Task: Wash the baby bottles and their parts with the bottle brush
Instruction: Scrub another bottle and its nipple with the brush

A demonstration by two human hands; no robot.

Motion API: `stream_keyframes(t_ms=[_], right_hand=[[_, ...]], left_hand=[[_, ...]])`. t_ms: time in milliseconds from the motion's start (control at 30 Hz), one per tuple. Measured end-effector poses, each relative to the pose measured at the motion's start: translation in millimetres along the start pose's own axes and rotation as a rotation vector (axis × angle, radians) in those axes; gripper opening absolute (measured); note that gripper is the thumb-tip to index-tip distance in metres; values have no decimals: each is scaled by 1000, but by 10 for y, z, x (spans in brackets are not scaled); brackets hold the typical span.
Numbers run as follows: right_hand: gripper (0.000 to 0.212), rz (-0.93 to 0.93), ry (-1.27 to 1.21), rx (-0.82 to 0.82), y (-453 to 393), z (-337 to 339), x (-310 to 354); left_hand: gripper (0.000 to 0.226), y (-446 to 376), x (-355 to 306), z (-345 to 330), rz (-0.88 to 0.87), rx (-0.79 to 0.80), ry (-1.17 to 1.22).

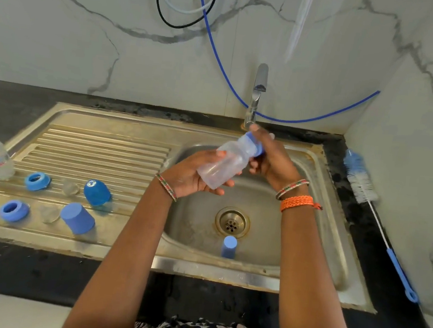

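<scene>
Marble-look wall [76, 42] (grey-veined), black countertop [38, 273]

Bottle [220, 165] in 2 hands over sink [317, 158]

A clear plastic bottle [220, 165] carries a blue screw collar [255, 144]; the long wire-stemmed brush [360, 183] has blue-and-white bristles and a blue handle; the backsplash wall [90, 30] is grey-veined white marble.

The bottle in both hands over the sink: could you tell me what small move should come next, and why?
Probably twist the blue collar off: the right hand grips it, the left hand holds the bottle, and the bottle brush lies unused on the counter.
</scene>
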State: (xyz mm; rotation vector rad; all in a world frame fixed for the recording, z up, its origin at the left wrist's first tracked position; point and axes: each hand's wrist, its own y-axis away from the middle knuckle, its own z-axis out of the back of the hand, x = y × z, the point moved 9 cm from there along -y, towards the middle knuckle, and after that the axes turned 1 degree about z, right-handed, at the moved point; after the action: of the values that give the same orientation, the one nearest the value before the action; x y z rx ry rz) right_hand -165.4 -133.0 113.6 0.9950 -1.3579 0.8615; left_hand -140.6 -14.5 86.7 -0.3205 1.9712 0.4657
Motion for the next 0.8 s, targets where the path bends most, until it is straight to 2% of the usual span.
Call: stream_keyframes(t_ms=[67,133,167,267,367,433,533,600,700,800], right_hand=[[23,29,-282,74,37,-36,21],[6,73,-341,98,34,-36,-3],[11,98,-314,94,24,-28,-18],[25,83,-120,135,-4,-94,-136],[10,-7,280,176,-25,-182,-272],[11,-54,454,208,-72,-222,-402],[11,-47,525,244,-122,-345,-639],[7,25,619,229,-200,-477,-846],[9,164,923,232,-324,-758,-1259],[14,155,1069,287,-380,-944,-1694]], left_hand=[[70,24,51,49,-39,67,193],[69,23,112,136,-60,52,245],[73,18,141,180,-59,25,235],[79,34,265,396,-14,-120,137],[55,93,447,586,78,-266,23],[48,125,573,698,119,-326,-113],[47,167,645,867,82,-407,-655],[57,227,577,1020,6,-570,-883],[44,390,454,1236,-127,-795,-782],[28,513,458,1358,-160,-857,-712]])
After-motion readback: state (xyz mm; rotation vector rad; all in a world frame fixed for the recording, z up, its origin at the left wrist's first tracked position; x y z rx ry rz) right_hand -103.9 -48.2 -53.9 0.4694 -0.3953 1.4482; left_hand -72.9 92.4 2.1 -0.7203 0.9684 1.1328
